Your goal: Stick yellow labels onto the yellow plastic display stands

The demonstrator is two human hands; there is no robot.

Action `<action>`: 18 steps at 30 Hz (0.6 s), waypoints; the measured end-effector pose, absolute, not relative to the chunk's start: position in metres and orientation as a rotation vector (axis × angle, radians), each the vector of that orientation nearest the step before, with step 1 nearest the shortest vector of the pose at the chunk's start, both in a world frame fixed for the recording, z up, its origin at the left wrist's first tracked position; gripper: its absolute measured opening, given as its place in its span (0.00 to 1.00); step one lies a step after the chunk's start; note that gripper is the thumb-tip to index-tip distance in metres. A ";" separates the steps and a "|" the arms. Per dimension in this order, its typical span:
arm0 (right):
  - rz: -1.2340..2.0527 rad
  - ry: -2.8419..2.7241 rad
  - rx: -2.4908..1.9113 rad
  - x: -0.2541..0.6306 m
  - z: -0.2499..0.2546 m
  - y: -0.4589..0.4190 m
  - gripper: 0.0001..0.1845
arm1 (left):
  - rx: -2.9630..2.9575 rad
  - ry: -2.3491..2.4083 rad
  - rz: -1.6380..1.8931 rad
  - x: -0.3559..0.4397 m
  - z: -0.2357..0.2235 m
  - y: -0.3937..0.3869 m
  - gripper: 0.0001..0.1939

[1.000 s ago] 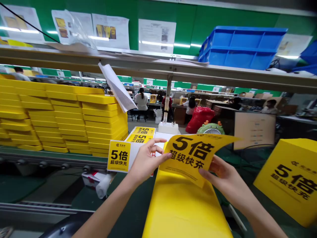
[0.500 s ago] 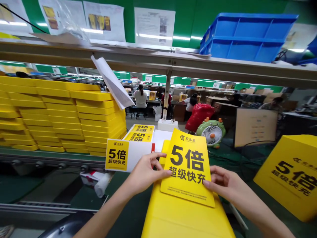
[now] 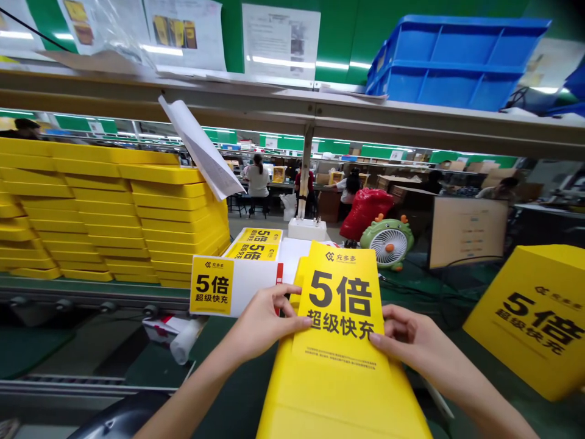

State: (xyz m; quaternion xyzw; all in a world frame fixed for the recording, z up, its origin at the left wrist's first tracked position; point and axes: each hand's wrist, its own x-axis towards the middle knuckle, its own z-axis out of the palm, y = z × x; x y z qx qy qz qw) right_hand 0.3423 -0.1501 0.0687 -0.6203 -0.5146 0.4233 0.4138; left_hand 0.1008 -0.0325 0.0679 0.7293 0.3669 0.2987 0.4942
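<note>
A yellow printed sticker [image 3: 342, 305], with a large black "5倍" and smaller lettering, lies over the top face of a long yellow box [image 3: 338, 396] in front of me. My left hand [image 3: 269, 314] pinches the sticker's left edge between thumb and fingers. At the opposite edge, my right hand [image 3: 406, 335] grips it, thumb on top and fingers curled by the box's side. The sticker's lower edge blends into the box's surface; whether it is stuck down I cannot tell. More such stickers on white backing [image 3: 247, 286] rest just left of the box.
Stacked flat yellow boxes [image 3: 105, 213] stand on the conveyor at left. A printed yellow box [image 3: 534, 323] is at right, near a green fan [image 3: 390, 244] and a red bag [image 3: 365, 213]. Overhead, a shelf [image 3: 228, 103] carries a blue crate [image 3: 457, 61]. People sit farther back.
The sticker has come down from slightly tilted above the box to nearly flush and straighter with its top face. Both hands keep their hold; the view has shifted slightly.
</note>
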 end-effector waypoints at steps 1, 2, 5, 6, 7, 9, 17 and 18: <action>1.059 -1.296 -1.562 0.343 0.067 -0.150 0.24 | 1.772 0.888 0.727 0.101 0.067 -0.032 0.31; 1.053 -1.298 -1.563 0.343 0.066 -0.150 0.24 | 1.775 0.881 0.728 0.101 0.066 -0.031 0.32; 1.040 -1.298 -1.568 0.343 0.066 -0.148 0.24 | 1.769 0.869 0.727 0.101 0.064 -0.029 0.32; 1.033 -1.296 -1.572 0.343 0.066 -0.148 0.24 | 1.766 0.871 0.724 0.101 0.064 -0.029 0.32; 1.026 -1.293 -1.579 0.343 0.066 -0.147 0.23 | 1.763 0.874 0.720 0.101 0.064 -0.029 0.32; 1.011 -1.296 -1.594 0.342 0.067 -0.147 0.22 | 1.761 0.881 0.711 0.101 0.065 -0.030 0.32; 0.479 -1.467 -1.969 0.334 0.064 -0.162 0.29 | 1.806 0.885 0.698 0.094 0.069 -0.032 0.32; 0.318 -1.501 -2.032 0.331 0.063 -0.165 0.32 | 1.807 0.876 0.680 0.092 0.070 -0.032 0.32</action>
